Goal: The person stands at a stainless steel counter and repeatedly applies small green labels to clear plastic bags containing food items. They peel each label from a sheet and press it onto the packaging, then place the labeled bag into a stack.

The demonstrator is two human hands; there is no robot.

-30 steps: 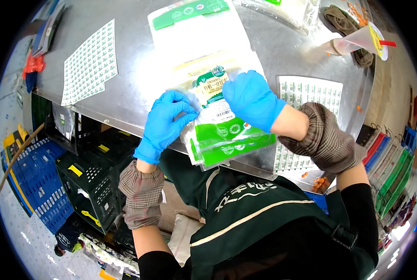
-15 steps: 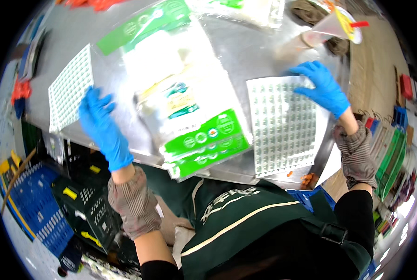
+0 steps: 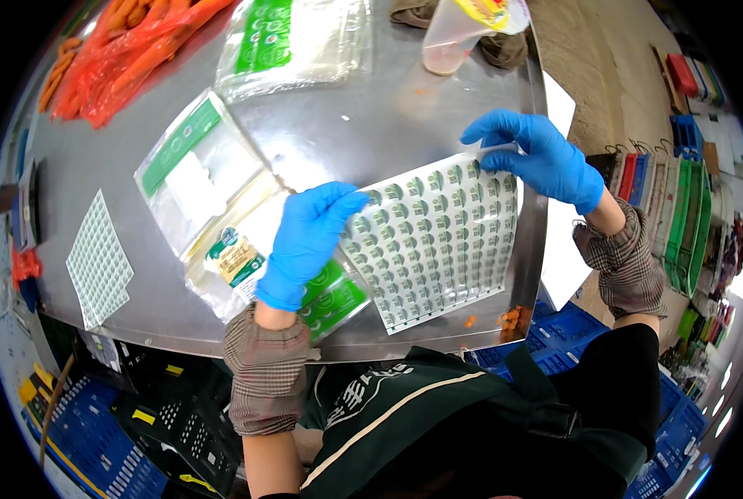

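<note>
Both of my hands wear blue gloves. My right hand (image 3: 538, 158) pinches the far right corner of a sheet of small green and white stickers (image 3: 438, 241) lying on the steel table (image 3: 371, 125). My left hand (image 3: 309, 241) rests with its fingertips on that sheet's left edge, its palm over a stack of clear plastic bags with green printed bands (image 3: 222, 216). The lower end of the stack shows green under my wrist.
A second sticker sheet (image 3: 97, 258) lies at the table's left. Red mesh bags of carrots (image 3: 113, 58) and another pile of clear bags (image 3: 292, 41) sit at the far edge, beside a plastic cup (image 3: 459, 33). Blue and black crates (image 3: 80, 424) stand below.
My left hand came from the table's left side to the sticker sheet's left edge. My right hand kept the sheet's corner and the sheet slid left toward the bags.
</note>
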